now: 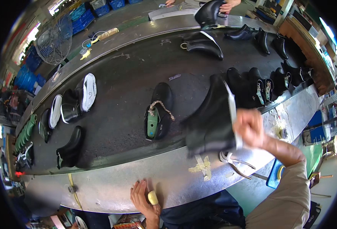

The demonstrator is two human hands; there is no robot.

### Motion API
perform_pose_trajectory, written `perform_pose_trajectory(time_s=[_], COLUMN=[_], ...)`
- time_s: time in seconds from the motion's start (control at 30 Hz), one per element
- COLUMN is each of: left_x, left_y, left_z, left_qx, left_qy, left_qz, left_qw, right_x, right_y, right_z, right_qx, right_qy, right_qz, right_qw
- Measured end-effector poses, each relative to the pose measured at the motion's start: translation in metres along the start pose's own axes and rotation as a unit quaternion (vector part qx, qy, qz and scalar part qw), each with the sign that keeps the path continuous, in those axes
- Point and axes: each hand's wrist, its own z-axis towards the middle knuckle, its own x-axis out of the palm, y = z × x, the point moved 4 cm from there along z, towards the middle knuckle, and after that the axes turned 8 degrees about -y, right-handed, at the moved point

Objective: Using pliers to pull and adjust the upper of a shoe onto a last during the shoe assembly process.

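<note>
My right hand (250,128) is closed on the white-edged side of a black boot upper (210,118), held up above the bench's near edge and blurred by motion. My left hand (141,196) lies on the metal edge with its fingers stretched out, holding nothing. A pale yellow cap or wrap (152,197) shows at its thumb. In the middle of the dark belt rests a black shoe (164,97) with a green last (152,126) and a beige cord. Lasting pliers (235,164) sit on the metal edge below the boot upper.
Several black shoes on lasts (252,87) line the belt at right. Black and white uppers (71,105) and green lasts (25,133) stand at left. Across the belt, a co-worker's hand (229,5) holds a black boot (208,15). A fan (54,40) stands far left.
</note>
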Motion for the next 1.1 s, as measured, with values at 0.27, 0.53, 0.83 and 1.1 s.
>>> perform_pose_trajectory(time_s=[0.27,0.53,0.83,1.1], left_x=[-0.006,-0.008,-0.002,-0.005], left_y=[0.018,-0.003,-0.016,-0.017], left_z=[-0.027,-0.016,0.006,0.003], left_qx=[-0.034,0.106,0.073,0.083], left_qy=[-0.077,-0.026,-0.015,-0.057], left_qz=[-0.143,-0.033,-0.06,-0.067], left_qw=[0.986,0.993,0.995,0.993], right_x=[0.139,0.005,-0.089,-0.105], right_y=[0.018,-0.148,-0.307,-0.226], right_z=[-0.102,0.185,0.256,0.155], right_qx=[-0.242,-0.177,0.111,0.39], right_qy=[0.265,-0.222,-0.171,-0.041], right_qz=[0.036,-0.456,-0.633,0.222], right_qw=[0.933,0.844,0.747,0.893])
